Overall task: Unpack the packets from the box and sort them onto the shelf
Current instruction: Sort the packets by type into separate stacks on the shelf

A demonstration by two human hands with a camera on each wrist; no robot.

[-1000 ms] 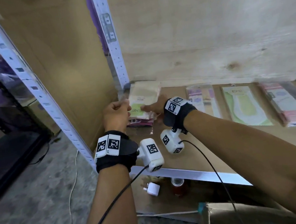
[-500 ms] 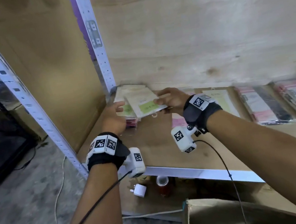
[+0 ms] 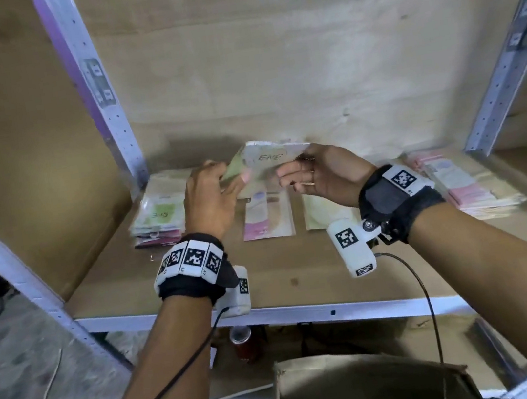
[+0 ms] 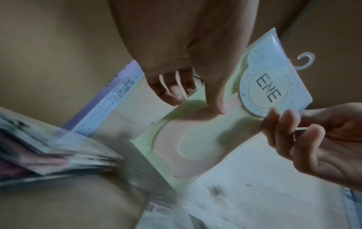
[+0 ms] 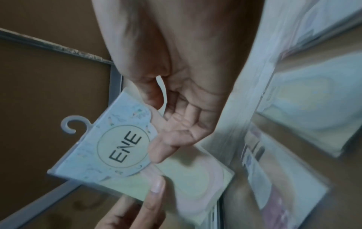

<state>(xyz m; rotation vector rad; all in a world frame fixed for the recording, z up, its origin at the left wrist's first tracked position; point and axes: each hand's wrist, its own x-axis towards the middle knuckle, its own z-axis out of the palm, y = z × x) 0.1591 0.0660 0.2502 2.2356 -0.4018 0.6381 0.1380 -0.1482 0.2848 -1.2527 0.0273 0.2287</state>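
Plywood shelf (image 3: 200, 288) in a metal rack. Both hands pinch one green ENE packet (image 3: 269, 160) in the air above the shelf: left hand (image 3: 210, 200) and right hand (image 3: 320, 176) on opposite edges. Sorting step. Next: probably match it to the green-topped stack (image 3: 157, 212) at the shelf's left end.

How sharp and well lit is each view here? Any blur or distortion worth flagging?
Head view: dim, wide-angle bend on the shelf posts, mild blur. Left wrist view: held packet readable, stack at left smeared. Right wrist view: packet logo crisp, shelved packets at right streaked.
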